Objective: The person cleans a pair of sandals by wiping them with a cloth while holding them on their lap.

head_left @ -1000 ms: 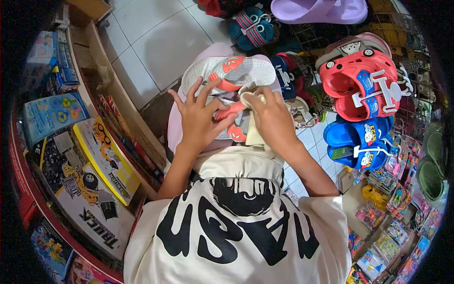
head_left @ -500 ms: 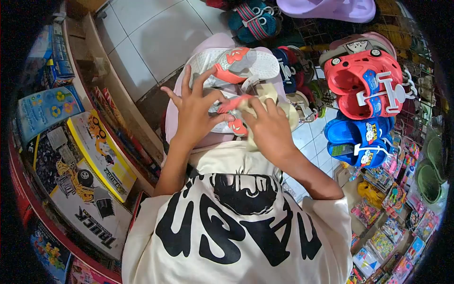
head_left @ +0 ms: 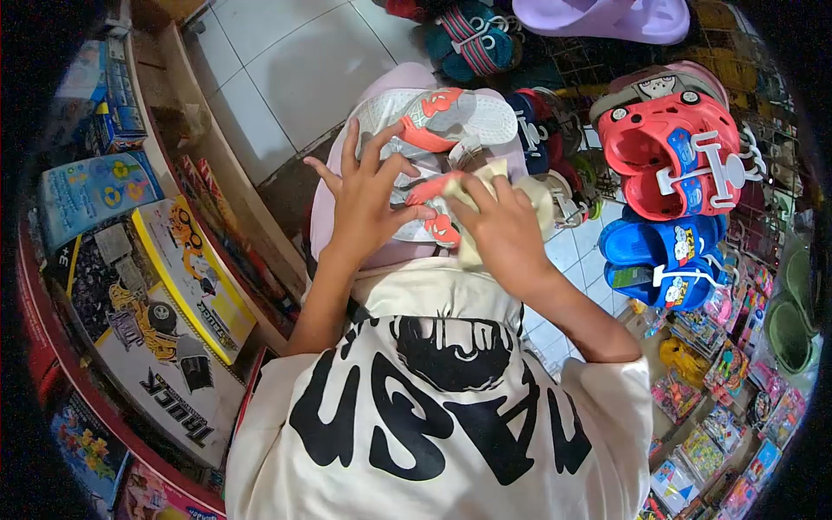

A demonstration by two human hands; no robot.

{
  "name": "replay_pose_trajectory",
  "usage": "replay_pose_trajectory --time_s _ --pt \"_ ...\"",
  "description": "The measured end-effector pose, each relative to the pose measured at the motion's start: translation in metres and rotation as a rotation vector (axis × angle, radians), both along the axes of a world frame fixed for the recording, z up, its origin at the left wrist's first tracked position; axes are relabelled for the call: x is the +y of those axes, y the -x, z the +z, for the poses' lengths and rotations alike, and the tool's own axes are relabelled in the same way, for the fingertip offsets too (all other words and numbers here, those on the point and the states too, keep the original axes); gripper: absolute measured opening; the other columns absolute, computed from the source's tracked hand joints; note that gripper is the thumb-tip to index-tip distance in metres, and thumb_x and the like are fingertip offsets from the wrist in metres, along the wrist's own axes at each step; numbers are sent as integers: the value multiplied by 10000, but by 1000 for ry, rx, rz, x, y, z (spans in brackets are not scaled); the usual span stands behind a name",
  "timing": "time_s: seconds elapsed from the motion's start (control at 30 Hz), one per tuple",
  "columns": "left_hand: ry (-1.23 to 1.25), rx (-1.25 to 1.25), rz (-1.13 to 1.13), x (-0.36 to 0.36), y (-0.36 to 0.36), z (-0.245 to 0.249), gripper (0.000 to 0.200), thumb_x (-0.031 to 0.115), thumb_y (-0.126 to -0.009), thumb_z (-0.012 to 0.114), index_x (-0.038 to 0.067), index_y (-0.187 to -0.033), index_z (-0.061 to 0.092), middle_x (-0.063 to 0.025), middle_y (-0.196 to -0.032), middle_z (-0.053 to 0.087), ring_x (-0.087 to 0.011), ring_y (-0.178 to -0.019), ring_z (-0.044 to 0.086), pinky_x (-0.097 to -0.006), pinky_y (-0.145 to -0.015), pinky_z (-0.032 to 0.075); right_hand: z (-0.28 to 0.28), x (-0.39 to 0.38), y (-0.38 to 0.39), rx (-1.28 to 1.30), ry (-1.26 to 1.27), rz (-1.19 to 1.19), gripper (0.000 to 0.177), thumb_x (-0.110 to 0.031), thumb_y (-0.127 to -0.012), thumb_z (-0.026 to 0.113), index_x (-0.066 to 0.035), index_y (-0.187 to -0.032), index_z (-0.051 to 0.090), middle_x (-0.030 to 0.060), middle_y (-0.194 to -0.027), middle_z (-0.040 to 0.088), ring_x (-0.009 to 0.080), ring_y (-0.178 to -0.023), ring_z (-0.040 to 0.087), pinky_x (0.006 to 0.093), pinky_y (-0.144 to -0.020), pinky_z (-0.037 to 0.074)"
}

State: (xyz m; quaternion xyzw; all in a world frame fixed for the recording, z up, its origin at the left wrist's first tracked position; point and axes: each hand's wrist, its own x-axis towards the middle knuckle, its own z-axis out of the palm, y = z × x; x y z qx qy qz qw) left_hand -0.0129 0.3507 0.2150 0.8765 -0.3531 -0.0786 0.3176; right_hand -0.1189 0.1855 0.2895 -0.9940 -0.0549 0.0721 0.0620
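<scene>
A pair of white slide sandals with red and grey printed straps rests on a pale pink surface over my lap. The farther sandal (head_left: 492,119) lies untouched by the cloth. On the nearer sandal (head_left: 442,230), my left hand (head_left: 371,195) pinches the strap between thumb and index finger, its other fingers spread. My right hand (head_left: 501,227) grips a pale yellow cloth (head_left: 469,251), bunched under the fingers and pressed against the red strap edge. A clear plastic or white tag piece shows between the two sandals. Part of the nearer sandal is hidden by both hands.
Boxed toys, including a truck set (head_left: 165,364), fill the shelf on my left. To the right hang red clogs (head_left: 637,139), blue sandals (head_left: 628,243) and small packaged items (head_left: 702,451). Lilac slippers (head_left: 598,19) and teal striped sandals (head_left: 472,39) are ahead. White floor tiles (head_left: 303,69) lie beyond.
The whole view has shifted slightly. My right hand has moved a little with the cloth over the strap, while my left hand keeps its pinch on the sandal.
</scene>
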Motion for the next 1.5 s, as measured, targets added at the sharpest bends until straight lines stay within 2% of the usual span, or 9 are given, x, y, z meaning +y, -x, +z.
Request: replay_pose_trajectory --time_s 0.1,0.27,0.5,0.7,0.8,1.1,1.3,1.4,1.5 --pt "2 -11 23 0 0 0 723 581 -550 771 236 -1144 545 -40 -1493 318 -403 -1420 135 -805 -950 2 8 -15 9 76 73 43 359 -96 -744 584 -97 -1098 644 63 -1128 541 252 -1005 513 374 -785 436" --pt "28 0 59 -1 -1 -1 986 632 -563 731 253 -1402 378 -115 -1538 216 -399 -1422 132 -787 -958 -33 33 0 -2 -47 -166 8 347 -124 -729 578 -113 -1067 655 51 -1133 565 241 -977 528 355 -813 433" --pt "-50 -49 43 1 -1 -6 1001 636 -572 730 236 -1416 369 -101 -1537 229 -395 -1424 131 -790 -956 -18 -15 7 -19 -153 -85 119 227 -152 -747 596 -124 -960 670 -7 -983 572 221 -1006 516 373 -797 407" --pt "-26 -24 14 2 -2 -7 1076 625 -524 782 223 -1425 351 -82 -1538 238 -400 -1429 100 -766 -989 -8 11 -10 -19 5 -112 177 200 -121 -754 601 -102 -937 678 51 -1074 559 259 -1018 513 391 -818 418" --pt "285 156 -59 12 -13 3 1075 618 -520 786 208 -1419 364 -125 -1519 250 -400 -1426 110 -746 -1000 -57 21 0 -35 -71 -280 91 233 -111 -755 597 -102 -980 658 65 -1080 562 290 -1023 513 401 -821 428" --pt "6 19 37 0 -1 -4 1148 452 -458 869 202 -1433 316 -137 -1506 268 -403 -1424 116 -767 -983 -57 -16 7 -23 -16 -198 191 243 -131 -773 566 -83 -993 660 43 -1037 553 254 -1016 499 382 -879 412" --pt "75 34 3 4 -2 -2 1045 423 -502 849 234 -1409 366 -125 -1511 263 -410 -1427 100 -768 -978 -72 18 -9 -25 95 -330 138 249 -38 -733 579 -91 -953 683 59 -1091 564 270 -1050 503 398 -915 404" --pt "245 106 -8 14 -12 15 754 329 -610 805 234 -1298 509 -83 -1450 365 -374 -1387 227 -707 -1041 9 42 -32 -13 10 -547 -26 349 48 -685 577 -99 -983 686 79 -1113 566 282 -1070 507 401 -948 392" --pt "270 89 -246 20 -37 26 421 201 -719 735 172 -1126 628 -94 -1314 496 -306 -1284 381 -547 -1110 140 57 -52 15 -97 -680 -251 395 88 -693 558 -95 -1022 679 103 -1106 563 286 -1071 529 369 -942 410"
